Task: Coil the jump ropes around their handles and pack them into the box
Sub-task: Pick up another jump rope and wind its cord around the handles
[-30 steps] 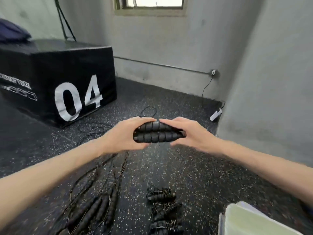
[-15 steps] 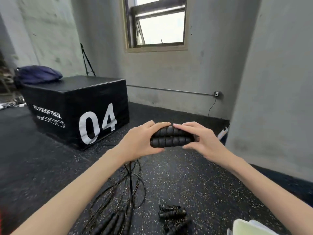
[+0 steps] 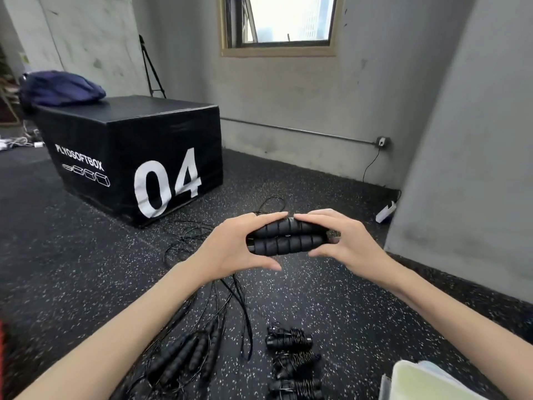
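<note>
Two handles, level and side by side

Two hands share the paired handles [image 3: 284, 237] at frame centre, long axis running left-right: left hand [image 3: 230, 249] grips the left end, right hand [image 3: 346, 243] the right. Uncoiled cord [image 3: 230, 295] hangs from the left end toward the speckled floor [image 3: 86, 269]. Coiled ropes [image 3: 291, 362] lie lower centre; pale box [image 3: 415, 379] lower right.

Grey walls [image 3: 331, 90], window [image 3: 285, 18] — speckled, perhaps rubber, floor [image 3: 86, 269].

A big black padded plyo box [image 3: 129, 157] marked 04 sits on the speckled black rubber floor [image 3: 72, 269], a navy blue bag [image 3: 62, 88] on top, a black tripod [image 3: 151, 70] behind.
</note>
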